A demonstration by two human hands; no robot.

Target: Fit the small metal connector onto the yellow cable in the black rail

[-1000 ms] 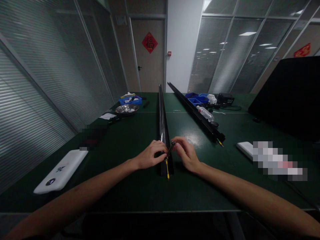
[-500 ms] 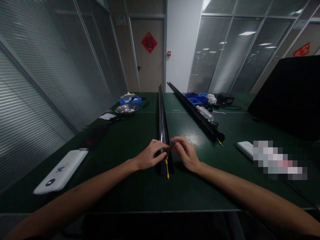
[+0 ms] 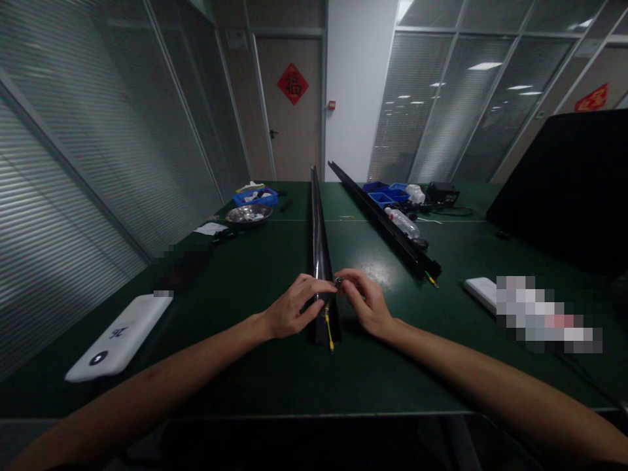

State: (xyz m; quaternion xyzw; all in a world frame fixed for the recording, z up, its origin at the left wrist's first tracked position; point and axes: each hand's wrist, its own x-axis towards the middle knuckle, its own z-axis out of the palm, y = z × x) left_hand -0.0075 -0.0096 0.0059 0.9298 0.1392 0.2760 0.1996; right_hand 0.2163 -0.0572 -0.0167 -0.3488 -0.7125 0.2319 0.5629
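Observation:
A long black channel-shaped rail (image 3: 321, 245) runs away from me along the table. My left hand (image 3: 294, 307) reaches over its near end from the left, index finger stretched across and thumb apart below it. From the right, my right hand (image 3: 367, 302) pinches a small shiny metal piece (image 3: 338, 282) beside the rail's right edge. The left fingertips come close to that piece; whether they touch it I cannot tell. Below the fingers, a short yellow wire (image 3: 329, 330) with a metal end hangs along the rail's near end.
A second black rail (image 3: 387, 226) with a yellow-green wire (image 3: 432, 280) lies to the right. Beyond it are blue bins (image 3: 392, 195) and a plastic bottle (image 3: 403, 222). A metal bowl (image 3: 248, 214) sits back left. White devices flank me, one a power bank (image 3: 120, 337). A dark monitor (image 3: 569, 190) stands right.
The left index finger has shifted slightly right, towards the metal piece. The yellow wire's lower end has swung a little right. The right hand keeps its pinch in nearly the same place.

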